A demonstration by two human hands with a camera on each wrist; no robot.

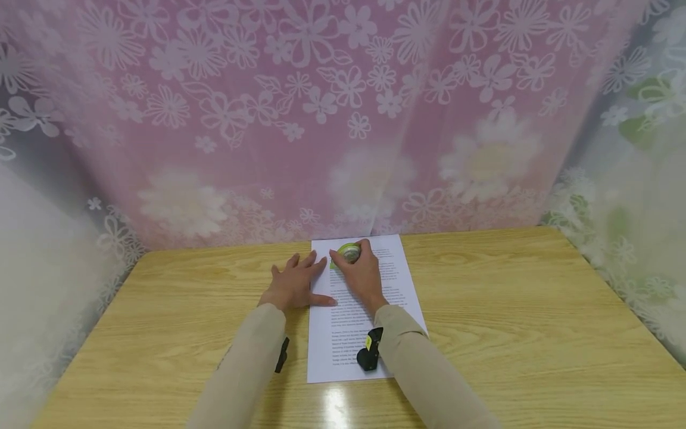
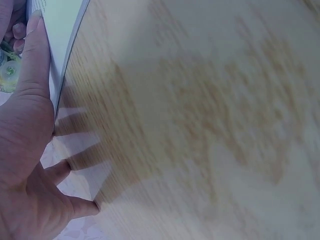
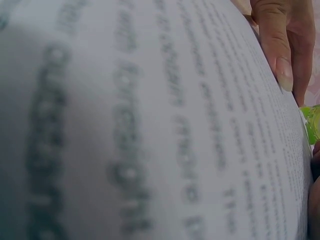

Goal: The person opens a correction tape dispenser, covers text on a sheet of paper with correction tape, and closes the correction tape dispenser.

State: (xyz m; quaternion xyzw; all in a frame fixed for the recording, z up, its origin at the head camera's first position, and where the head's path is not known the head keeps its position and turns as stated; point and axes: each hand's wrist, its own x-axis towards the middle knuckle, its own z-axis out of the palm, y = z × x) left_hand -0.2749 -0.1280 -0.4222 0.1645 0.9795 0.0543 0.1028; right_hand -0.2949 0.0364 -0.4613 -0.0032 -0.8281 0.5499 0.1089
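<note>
A printed sheet of paper [image 1: 321,351] lies on the wooden table, covered in lines of dark text. My right hand [image 1: 366,275] grips a round green correction tape [image 1: 350,252] between thumb and fingers, its tip down at the upper left of the text. To the left, my left hand [image 1: 296,285] presses with fingers spread, its thumb and fingertips reaching over the paper's left edge. In the left wrist view, the clear body of the correction tape [image 2: 9,72] shows a pale wheel. The right wrist view catches only a bit of the green correction tape [image 3: 311,120] beyond the paper.
The wooden table [image 1: 498,310] extends on both sides of the paper. Behind it hangs a pink flowered curtain [image 1: 300,149], meeting the table's back edge near the top of the sheet. Pale curtains [image 1: 632,238] hang at the sides. Each wrist carries a small black camera [image 1: 370,350].
</note>
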